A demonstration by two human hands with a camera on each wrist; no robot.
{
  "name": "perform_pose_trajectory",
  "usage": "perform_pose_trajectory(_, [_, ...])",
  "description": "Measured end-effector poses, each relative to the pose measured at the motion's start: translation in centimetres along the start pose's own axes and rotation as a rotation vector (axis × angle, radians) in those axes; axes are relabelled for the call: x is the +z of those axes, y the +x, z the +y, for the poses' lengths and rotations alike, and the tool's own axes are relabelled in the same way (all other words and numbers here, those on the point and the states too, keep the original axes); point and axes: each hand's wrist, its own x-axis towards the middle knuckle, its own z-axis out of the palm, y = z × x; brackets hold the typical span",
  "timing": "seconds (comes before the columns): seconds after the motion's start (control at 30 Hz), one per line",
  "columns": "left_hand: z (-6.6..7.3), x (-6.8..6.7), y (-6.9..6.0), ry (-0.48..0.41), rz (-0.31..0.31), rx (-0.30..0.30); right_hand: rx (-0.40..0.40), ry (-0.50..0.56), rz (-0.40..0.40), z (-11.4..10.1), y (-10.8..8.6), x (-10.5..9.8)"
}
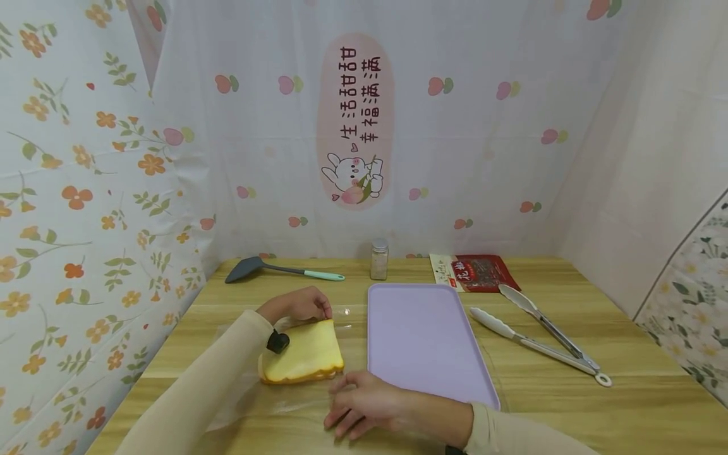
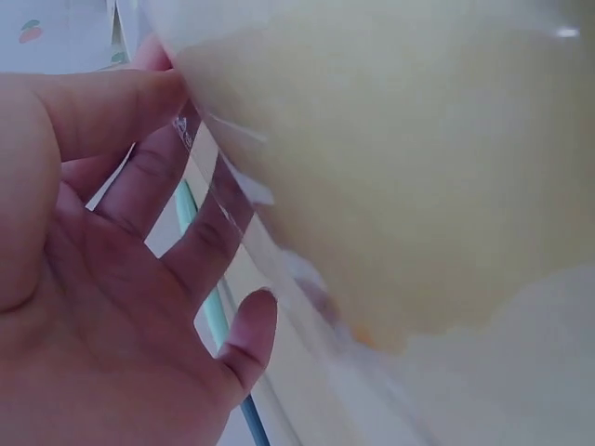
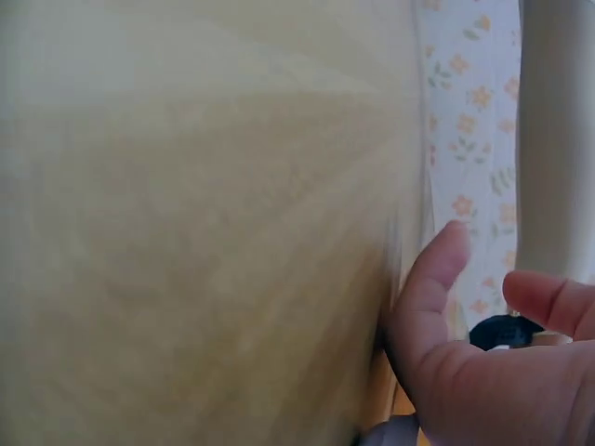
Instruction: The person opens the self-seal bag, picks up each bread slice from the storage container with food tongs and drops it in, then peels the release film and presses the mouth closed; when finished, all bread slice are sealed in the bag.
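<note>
A pale yellow slice of bread with a browned crust lies left of the tray, seemingly over a second slice. Clear plastic spreads around it on the table; whether it is a bag or a sheet I cannot tell. My left hand is at the far right corner of the bread. In the left wrist view its thumb and a finger pinch the edge of the plastic, with bread showing through. My right hand hovers by the near right corner, fingers loosely bent and spread, holding nothing.
A lilac tray stands right of the bread. Beyond it are a spice jar and a red packet. Tongs lie at the right, a turner at the back left. Printed curtains surround the table.
</note>
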Motion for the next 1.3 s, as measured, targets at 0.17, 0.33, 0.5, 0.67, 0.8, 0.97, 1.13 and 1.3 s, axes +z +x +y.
perform_pose_trajectory(0.17, [-0.2, -0.1, -0.5, 0.027, 0.058, 0.019, -0.055, -0.029, 0.092, 0.3, -0.6, 0.3])
perform_pose_trajectory(0.33, [-0.5, -0.2, -1.2, -0.040, 0.140, -0.034, -0.151, -0.140, 0.148, -0.4, -1.5, -1.1])
perform_pose_trajectory(0.5, [0.1, -0.4, -2.2, -0.228, 0.246, -0.124, -0.396, -0.388, 0.251, -1.9, -2.7, -3.4])
perform_pose_trajectory(0.67, [2.1, -0.3, -3.9, -0.346, 0.409, -0.083, -0.576, -0.670, 0.410, -3.8, -4.1, -5.6])
perform_pose_trajectory(0.8, [4.0, 0.4, -5.4, -0.381, 0.576, 0.024, -0.643, -0.830, 0.459, -5.1, -5.5, -7.0])
perform_pose_trajectory(0.97, [6.1, 1.7, -7.1, -0.433, 0.737, 0.146, -0.735, -0.994, 0.484, -6.6, -7.3, -8.3])
perform_pose_trajectory(1.13, [7.9, 2.4, -7.8, -0.464, 0.870, 0.292, -0.816, -1.186, 0.480, -8.9, -8.9, -9.6])
perform_pose_trajectory(1.3, [10.5, 1.5, -8.5, -0.450, 0.990, 0.461, -0.849, -1.336, 0.506, -12.3, -10.6, -10.4])
